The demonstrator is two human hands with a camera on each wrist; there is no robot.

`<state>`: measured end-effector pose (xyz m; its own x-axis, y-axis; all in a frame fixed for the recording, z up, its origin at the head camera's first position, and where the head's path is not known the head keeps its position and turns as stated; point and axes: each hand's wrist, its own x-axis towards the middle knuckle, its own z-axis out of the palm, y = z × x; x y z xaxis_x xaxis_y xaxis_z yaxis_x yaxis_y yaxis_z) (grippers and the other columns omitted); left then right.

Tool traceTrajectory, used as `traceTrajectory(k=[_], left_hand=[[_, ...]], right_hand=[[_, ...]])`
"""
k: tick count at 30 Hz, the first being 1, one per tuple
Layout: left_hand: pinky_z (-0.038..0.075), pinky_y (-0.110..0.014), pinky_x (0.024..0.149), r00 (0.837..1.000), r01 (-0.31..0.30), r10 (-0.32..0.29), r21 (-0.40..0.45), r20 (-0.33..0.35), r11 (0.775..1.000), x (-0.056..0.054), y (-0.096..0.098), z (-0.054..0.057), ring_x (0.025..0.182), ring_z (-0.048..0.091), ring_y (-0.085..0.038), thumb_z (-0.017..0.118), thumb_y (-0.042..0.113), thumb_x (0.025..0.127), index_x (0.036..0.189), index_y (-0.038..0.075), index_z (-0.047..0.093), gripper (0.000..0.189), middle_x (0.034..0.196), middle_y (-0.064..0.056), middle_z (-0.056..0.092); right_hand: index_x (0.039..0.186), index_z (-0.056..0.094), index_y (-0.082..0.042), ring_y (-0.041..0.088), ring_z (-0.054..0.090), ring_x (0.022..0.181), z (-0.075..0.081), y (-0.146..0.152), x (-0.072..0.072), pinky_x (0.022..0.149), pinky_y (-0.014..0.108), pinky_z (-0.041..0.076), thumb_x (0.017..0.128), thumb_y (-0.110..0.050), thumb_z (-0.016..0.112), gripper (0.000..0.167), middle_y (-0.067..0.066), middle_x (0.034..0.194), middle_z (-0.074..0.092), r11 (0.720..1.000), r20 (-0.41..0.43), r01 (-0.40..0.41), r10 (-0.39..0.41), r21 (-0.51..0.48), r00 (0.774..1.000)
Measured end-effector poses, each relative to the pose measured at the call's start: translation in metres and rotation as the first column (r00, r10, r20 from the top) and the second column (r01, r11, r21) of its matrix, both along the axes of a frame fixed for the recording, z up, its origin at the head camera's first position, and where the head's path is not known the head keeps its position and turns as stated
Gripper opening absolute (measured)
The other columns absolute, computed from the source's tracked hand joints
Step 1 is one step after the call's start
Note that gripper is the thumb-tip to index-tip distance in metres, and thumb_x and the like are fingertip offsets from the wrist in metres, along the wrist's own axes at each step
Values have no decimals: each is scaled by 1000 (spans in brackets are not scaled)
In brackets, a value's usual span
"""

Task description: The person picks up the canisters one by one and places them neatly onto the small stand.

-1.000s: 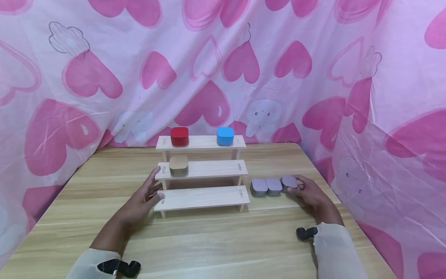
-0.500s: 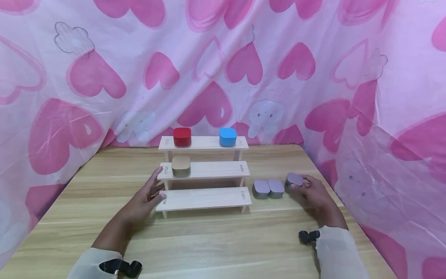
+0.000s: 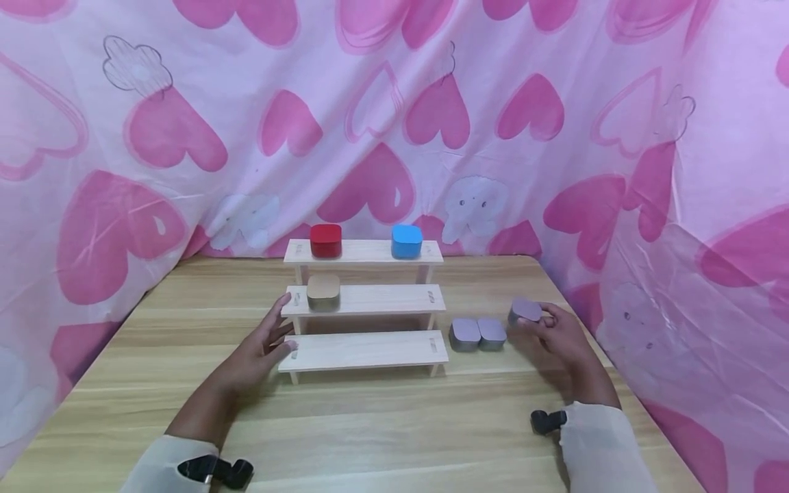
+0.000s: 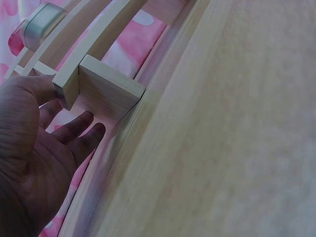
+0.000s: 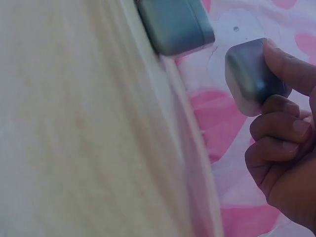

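Note:
My right hand (image 3: 561, 335) pinches a small rounded-square tin with a lilac top (image 3: 526, 311) between thumb and fingers. In the right wrist view this held tin (image 5: 254, 76) has a grey metallic body and is lifted off the table. Two matching tins (image 3: 465, 334) stand side by side just to its left. At the left end of the three-step wooden rack (image 3: 370, 350), my left hand (image 3: 255, 352) touches the lowest shelf with its thumb, its other fingers spread. In the left wrist view those fingers (image 4: 81, 131) reach beside the shelf's leg, holding nothing.
A red tin (image 3: 325, 241) and a blue tin (image 3: 407, 242) stand on the top shelf. On the middle shelf's left part sits a beige-topped tin (image 3: 323, 292). Pink heart-patterned cloth (image 3: 370, 123) hangs behind and to the right of the wooden table (image 3: 394, 424).
My right hand has lifted the rightmost lilac tin out of the row and moved it slightly to the right, leaving a gap. The left hand stays at the rack.

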<state>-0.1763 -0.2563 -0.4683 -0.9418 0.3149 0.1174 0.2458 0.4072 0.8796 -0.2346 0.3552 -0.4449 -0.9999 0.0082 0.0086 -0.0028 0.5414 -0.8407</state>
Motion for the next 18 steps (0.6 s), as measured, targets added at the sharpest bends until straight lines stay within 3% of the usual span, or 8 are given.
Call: traceTrajectory(k=[3, 8, 14, 18], left_hand=[[33, -71, 125, 1000, 0, 0, 1, -4, 1000, 0, 0, 0, 159, 36, -57, 62, 25, 113, 174, 48, -2, 91, 180, -32, 14], [35, -72, 125, 1000, 1, -1, 2, -1, 1000, 2, 2, -1, 160, 35, -56, 61, 26, 114, 175, 46, -2, 90, 180, -31, 14], [35, -71, 126, 999, -22, 22, -15, 50, 1000, 3, 2, 1, 162, 34, -54, 62, 30, 113, 173, 52, -4, 91, 183, -23, 12], [35, -71, 126, 998, -23, 24, -16, 56, 1000, 2, 2, 2, 162, 35, -53, 62, 29, 113, 172, 54, -3, 91, 184, -20, 11]], right_hand=[[144, 58, -4, 7, 41, 60, 8, -6, 0, 52, 26, 40, 101, -32, 81, 56, -12, 65, 41, 999, -19, -1, 0, -38, 1000], [150, 56, -4, 9, 37, 56, 23, -13, 2, 50, 29, 36, 103, -31, 79, 59, -11, 63, 40, 998, -22, -34, 33, -61, 999], [156, 53, -4, 9, 41, 60, 37, -23, 3, 53, 27, 39, 103, -33, 78, 66, -11, 66, 42, 997, -2, -43, 43, -64, 999], [152, 57, -1, 7, 40, 59, 41, -34, 4, 54, 25, 40, 102, -29, 80, 62, -13, 68, 43, 993, -23, -61, 59, -105, 998]])
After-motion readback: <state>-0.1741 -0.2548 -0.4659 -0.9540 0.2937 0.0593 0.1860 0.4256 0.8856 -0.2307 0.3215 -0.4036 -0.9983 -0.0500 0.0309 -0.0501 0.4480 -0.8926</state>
